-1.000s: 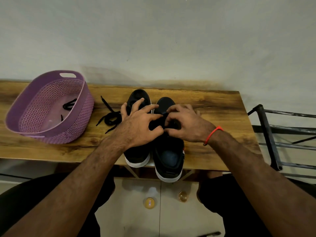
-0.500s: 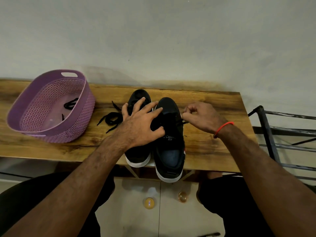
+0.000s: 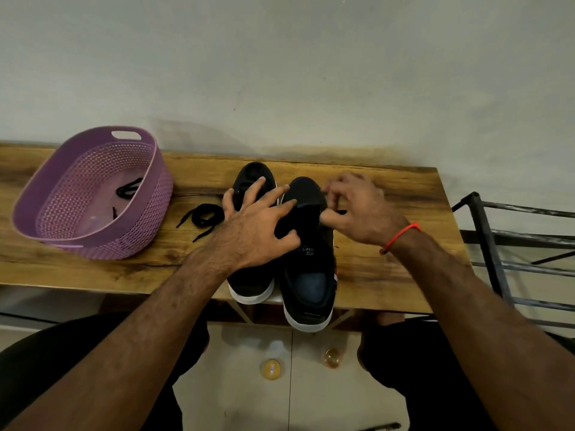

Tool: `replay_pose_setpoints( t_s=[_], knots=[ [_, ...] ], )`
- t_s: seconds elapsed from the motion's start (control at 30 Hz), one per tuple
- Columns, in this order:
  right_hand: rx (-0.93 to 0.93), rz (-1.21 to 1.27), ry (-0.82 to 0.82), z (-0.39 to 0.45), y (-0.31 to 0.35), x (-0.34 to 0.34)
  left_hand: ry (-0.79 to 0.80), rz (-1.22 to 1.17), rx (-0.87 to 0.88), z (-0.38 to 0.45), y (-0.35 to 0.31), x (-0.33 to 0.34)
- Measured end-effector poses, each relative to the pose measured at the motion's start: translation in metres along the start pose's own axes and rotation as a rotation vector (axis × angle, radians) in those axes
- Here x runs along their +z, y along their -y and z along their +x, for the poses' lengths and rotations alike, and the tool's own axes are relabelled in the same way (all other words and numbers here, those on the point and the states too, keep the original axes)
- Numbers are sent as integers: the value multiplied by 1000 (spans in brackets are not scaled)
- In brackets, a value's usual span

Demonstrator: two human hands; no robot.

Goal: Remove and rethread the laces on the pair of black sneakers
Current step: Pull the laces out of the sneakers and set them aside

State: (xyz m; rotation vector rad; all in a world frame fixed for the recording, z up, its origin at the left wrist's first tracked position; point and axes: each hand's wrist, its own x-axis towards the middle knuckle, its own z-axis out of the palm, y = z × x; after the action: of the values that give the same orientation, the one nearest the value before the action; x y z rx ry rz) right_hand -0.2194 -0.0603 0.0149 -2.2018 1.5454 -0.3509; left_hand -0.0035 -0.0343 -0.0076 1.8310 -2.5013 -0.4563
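Black sneakers point(image 3: 306, 244), pair side by side, toes to the wall, heels overhanging near edge of wooden table point(image 3: 389, 275). Left hand point(image 3: 258, 225) spread flat, fingers straight, pressing across both uppers; likely pinning the pair so a pull on the lace does not drag them. Right hand point(image 3: 357, 209) at eyelet area of right-side shoe, fingers curled, blurred; appears to pinch a strand of lace, though the strand itself too dark against the shoe to confirm. Loose lace point(image 3: 202, 217) coiled on tabletop just beside left-side shoe, presumably already pulled from it. Purple perforated basket point(image 3: 149, 188) at left end of table, another dark lace piece point(image 3: 129, 188) inside, perhaps the drop spot for removed laces. Judged stage: removal underway on second shoe, rethreading not yet begun. Tabletop: dark-grained wood, pushed against plain pale wall with a stain along the join. Black metal rack point(image 3: 485, 244) off right end. Pale tiled floor below, two small round yellowish objects point(image 3: 272, 368) on it. Red thread band point(image 3: 401, 234) on right wrist.
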Motion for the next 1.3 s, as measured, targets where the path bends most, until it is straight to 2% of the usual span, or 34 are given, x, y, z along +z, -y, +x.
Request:
replay_pose_setpoints(
  t_s=[0.07,0.17,0.2,0.3,0.37,0.47,0.53,0.6,0.7,0.77,0.83,0.9,0.97,1.03,1.1,1.2,1.3],
  knots=[
    [158,-68,-19,1,-15,-11,2,-12,-6,0,0,0],
    [345,-173,68,-3,-30,-15,-4,-18,-3,1,0,2],
    [315,-191,67,-3,-31,-13,-1,-17,-4,1,0,2],
    [-10,-151,59,-3,-14,-4,6,-11,-7,1,-2,2],
    [-160,-133,113,-4,3,2,6,-6,-1,1,-2,2],
    [-283,-215,166,-5,12,15,3,-18,1,0,0,1],
    [-302,-222,127,-5,12,15,3,-23,-1,1,0,-1],
    [-231,-208,25,-3,7,7,4,-22,0,1,-1,-1],
    [76,-243,-90,2,-16,-12,-4,-45,-4,1,-1,1],
    [312,-248,-66,1,-33,-21,-2,-50,-7,1,-2,1],
    [404,-232,-5,0,-44,-20,0,-47,-3,1,-3,2],
    [274,-198,-11,0,-38,-13,2,-53,-1,1,-3,2],
    [34,-130,4,1,-20,-8,2,-48,0,1,-3,2],
    [-134,-133,96,0,-1,0,3,-33,2,2,-2,2],
    [-226,-195,163,-2,10,10,3,-25,0,2,-1,3],
    [-253,-237,153,-3,9,13,1,-12,-8,2,-1,4],
    [-87,-220,21,0,-4,-4,1,-20,-4,2,-2,3]
  ],
)
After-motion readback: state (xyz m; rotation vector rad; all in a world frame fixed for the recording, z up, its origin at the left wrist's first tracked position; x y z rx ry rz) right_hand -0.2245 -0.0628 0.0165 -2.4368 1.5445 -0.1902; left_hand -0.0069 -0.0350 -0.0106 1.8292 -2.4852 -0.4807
